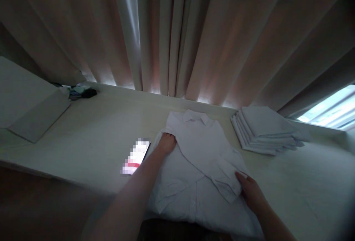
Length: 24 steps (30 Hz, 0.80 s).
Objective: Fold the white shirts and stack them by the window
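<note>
A white collared shirt (199, 144) lies partly folded on the light-coloured surface, its collar towards the curtain. One side of it is turned over the middle, and a buttoned placket shows on the lower part near me. My left hand (167, 143) is closed on the shirt's left edge below the shoulder, with the fingertips hidden under the cloth. On the other side, my right hand (252, 193) pinches a sleeve end between thumb and fingers. A lit phone (136, 157), its screen blurred, lies left of the shirt beside my left forearm.
Several folded white garments (263, 128) are stacked at the back right. A large white box-like object (30, 100) stands at the far left, with a small heap of dark and pale cloth (83, 91) behind it. Long curtains (172, 37) hang along the back edge.
</note>
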{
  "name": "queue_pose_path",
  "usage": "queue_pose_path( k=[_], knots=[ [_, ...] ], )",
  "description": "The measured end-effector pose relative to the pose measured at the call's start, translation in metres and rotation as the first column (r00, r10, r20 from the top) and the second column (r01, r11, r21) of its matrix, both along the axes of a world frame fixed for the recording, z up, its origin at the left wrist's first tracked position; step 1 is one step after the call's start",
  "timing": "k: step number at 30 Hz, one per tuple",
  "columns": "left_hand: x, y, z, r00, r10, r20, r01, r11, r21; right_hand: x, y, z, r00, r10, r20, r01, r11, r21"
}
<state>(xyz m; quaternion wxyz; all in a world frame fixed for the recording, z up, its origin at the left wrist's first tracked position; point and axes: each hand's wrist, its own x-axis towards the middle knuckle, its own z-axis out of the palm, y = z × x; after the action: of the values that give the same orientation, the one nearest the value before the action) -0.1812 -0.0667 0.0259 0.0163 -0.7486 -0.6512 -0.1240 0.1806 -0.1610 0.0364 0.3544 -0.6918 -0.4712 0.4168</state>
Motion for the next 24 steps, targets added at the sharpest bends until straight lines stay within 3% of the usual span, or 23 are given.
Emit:
queue_pose_path(
  k=[5,8,11,14,19,24],
  knots=[
    [-0.013,0.011,-0.010,1.000,0.015,0.015,-0.015,1.000,-0.001,0.001,-0.002,0.003,0.951,-0.071,-0.301,0.046,0.995,-0.090],
    [-0.014,0.016,-0.018,0.997,0.079,0.007,-0.079,0.997,0.009,0.004,-0.002,-0.001,0.946,-0.071,-0.317,0.040,0.994,-0.102],
    [-0.012,0.019,-0.021,0.994,0.112,-0.009,-0.112,0.994,0.003,0.008,-0.002,-0.006,0.983,0.004,-0.181,-0.031,0.989,-0.146],
    [-0.011,0.021,-0.018,0.998,0.061,-0.008,-0.061,0.998,0.009,0.013,0.002,-0.006,0.996,0.068,0.050,-0.058,0.983,-0.173],
    [-0.012,0.024,-0.014,0.995,-0.097,-0.015,0.096,0.994,-0.050,0.018,0.016,-0.005,0.911,0.117,0.395,-0.092,0.992,-0.083],
    [-0.014,0.024,-0.018,0.996,-0.086,-0.021,0.086,0.996,-0.035,0.024,0.020,-0.010,0.869,0.163,0.467,-0.183,0.983,-0.003]
  ],
)
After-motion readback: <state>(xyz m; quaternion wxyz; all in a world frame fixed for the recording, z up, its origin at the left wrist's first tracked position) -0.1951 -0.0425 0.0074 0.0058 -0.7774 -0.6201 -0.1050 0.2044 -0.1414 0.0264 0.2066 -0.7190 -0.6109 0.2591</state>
